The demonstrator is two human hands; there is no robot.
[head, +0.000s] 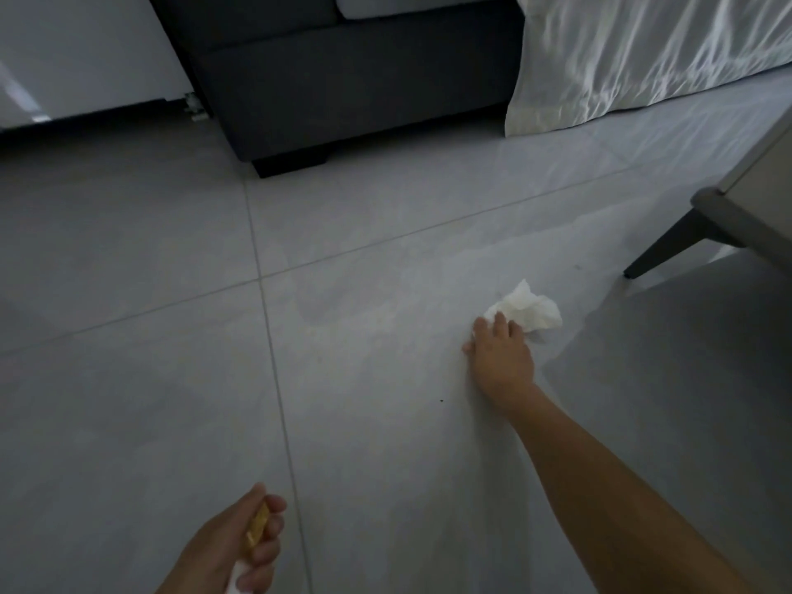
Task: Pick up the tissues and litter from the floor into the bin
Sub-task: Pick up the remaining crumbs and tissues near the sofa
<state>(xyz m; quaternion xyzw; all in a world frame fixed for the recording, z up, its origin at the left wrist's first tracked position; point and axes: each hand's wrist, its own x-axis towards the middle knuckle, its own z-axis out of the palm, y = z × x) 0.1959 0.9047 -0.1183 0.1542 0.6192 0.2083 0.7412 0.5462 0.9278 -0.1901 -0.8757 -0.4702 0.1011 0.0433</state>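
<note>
Right hand: the right hand [501,358] is stretched out at arm's length, low over the floor, back of the hand up. Its fingers are curled down over the near edge of the crumpled tissue [533,308] and grip it there; the thumb sticks out to the left, down by the tile.
Crumpled tissue: white and bunched, lying on the tiled floor [171,379] right of the middle. Most of it shows beyond the fingertips, and it casts a small shadow on its right side.
Left hand: the left hand [231,550] is at the bottom edge, close to the body, fingers curled round a yellow wrapper [257,527] that shows between thumb and fingers. A bit of white material [235,584] pokes out below the fingers; what it is cannot be told.
Floor: large pale grey tiles with thin grout lines. One line runs from the far sofa down past the left hand, and another crosses it slantwise. A tiny dark speck [442,400] lies just left of the right forearm.
Far edge: a dark grey sofa [343,79] on a short black foot, with a glossy white cabinet [77,49] to its left.
Far right corner: a wrinkled white bedsheet [643,49] hangs down to the floor.
Right edge: a grey piece of furniture [754,186] on a slanted dark leg [668,246], near the tissue but apart from it.
</note>
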